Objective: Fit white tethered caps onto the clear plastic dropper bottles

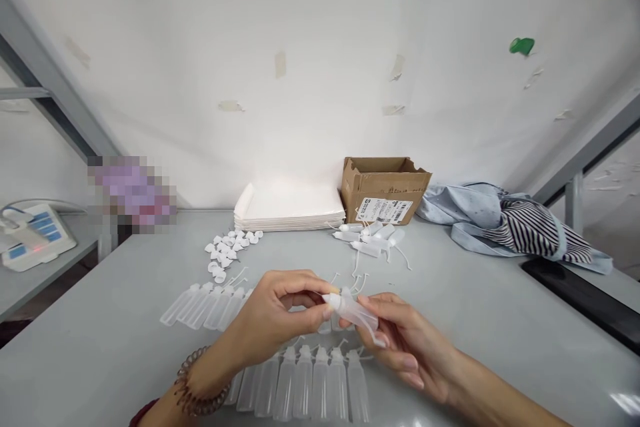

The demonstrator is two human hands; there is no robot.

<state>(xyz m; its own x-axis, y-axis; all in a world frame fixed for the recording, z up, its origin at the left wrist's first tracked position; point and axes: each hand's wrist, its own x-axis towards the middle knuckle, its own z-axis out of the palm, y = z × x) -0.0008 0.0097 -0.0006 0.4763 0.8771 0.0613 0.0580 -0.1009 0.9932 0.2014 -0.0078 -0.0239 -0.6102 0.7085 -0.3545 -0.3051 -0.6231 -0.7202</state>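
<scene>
Left hand [283,312], nearer than cardboard box [386,192], leftward: pinching white cap [334,301]. Bottle [357,315], before box: judged light, slick, soft-walled; grip stiffer neck, body gently. Right hand [413,340], before box: fingers cradling bottle body.

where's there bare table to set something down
One patch: table right of the right hand, short of the blue cloth and black object. Another lies left of the back bottle row; a smaller one between the caps and loose bottles, before the white stack. Crowded: the near middle, with the left hand, held bottle and front bottle row.
</scene>
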